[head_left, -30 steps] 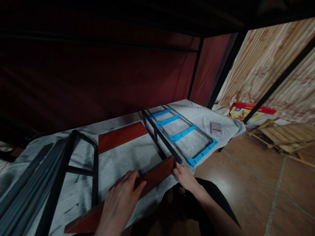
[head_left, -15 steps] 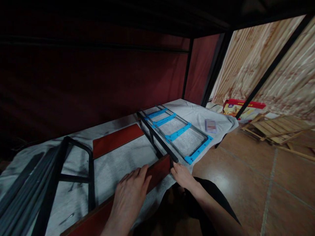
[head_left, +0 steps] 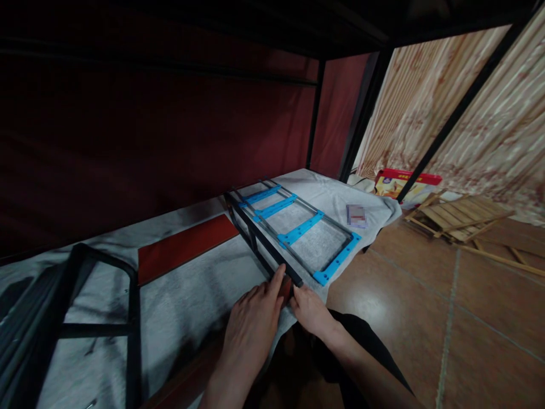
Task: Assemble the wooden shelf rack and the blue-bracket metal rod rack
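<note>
A long red-brown board (head_left: pixel 191 372) runs along the near side, its right end meeting a black metal frame (head_left: pixel 272 250). My left hand (head_left: pixel 255 318) grips over the board near that end, with its index finger stretched to the frame's bar. Beside it, my right hand (head_left: pixel 313 309) has its fingers closed around the near end of the frame; anything small between the fingertips is hidden. A second red-brown board (head_left: pixel 183 247) lies at the far side. On the left stands another black metal frame (head_left: pixel 134 318).
Past the frame lies a rack with blue crossbars (head_left: pixel 300 228) on grey cloth (head_left: pixel 200 284). Dark tubes (head_left: pixel 25 335) are piled at left, near a small metal piece (head_left: pixel 90 404). Black posts (head_left: pixel 315 119) rise behind. A wooden slatted piece (head_left: pixel 460 216) rests on the tiled floor.
My left hand has slid right along the board to the frame corner, its index finger now on the bar. My right hand stays at the frame end. The view has shifted slightly.
</note>
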`<state>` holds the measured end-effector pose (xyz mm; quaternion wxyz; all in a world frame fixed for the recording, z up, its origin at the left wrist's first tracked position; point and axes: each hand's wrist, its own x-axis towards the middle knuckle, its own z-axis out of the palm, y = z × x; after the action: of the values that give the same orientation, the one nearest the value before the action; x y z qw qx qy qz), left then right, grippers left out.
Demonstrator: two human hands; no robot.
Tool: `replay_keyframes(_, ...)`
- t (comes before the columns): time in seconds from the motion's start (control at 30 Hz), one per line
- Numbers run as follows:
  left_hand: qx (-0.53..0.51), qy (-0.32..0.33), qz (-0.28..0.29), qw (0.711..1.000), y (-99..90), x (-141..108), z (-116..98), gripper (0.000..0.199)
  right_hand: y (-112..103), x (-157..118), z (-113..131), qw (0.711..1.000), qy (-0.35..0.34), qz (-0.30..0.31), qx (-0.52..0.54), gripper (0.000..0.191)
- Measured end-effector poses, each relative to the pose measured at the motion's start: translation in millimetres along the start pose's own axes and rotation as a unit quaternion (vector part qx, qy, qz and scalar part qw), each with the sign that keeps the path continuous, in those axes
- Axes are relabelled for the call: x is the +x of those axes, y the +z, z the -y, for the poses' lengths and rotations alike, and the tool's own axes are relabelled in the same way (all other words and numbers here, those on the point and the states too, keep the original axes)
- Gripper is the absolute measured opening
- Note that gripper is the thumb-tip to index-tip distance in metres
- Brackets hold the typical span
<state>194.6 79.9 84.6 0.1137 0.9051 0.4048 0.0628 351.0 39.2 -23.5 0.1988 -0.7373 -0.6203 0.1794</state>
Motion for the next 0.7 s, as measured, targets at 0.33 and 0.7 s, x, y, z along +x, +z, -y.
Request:
replay_keyframes(0.33,-0.011,0.037,0.064,0.997,5.6,21,-4,0.059,6,11,-21,0.992,-0.052,0.009,0.115,0.042)
replay_keyframes(0.7,-0.019,-0.017,0.059,0.998,-8.4,28,2,0.057,8,23,-28,0.97,0.048,0.028,0.235,0.028)
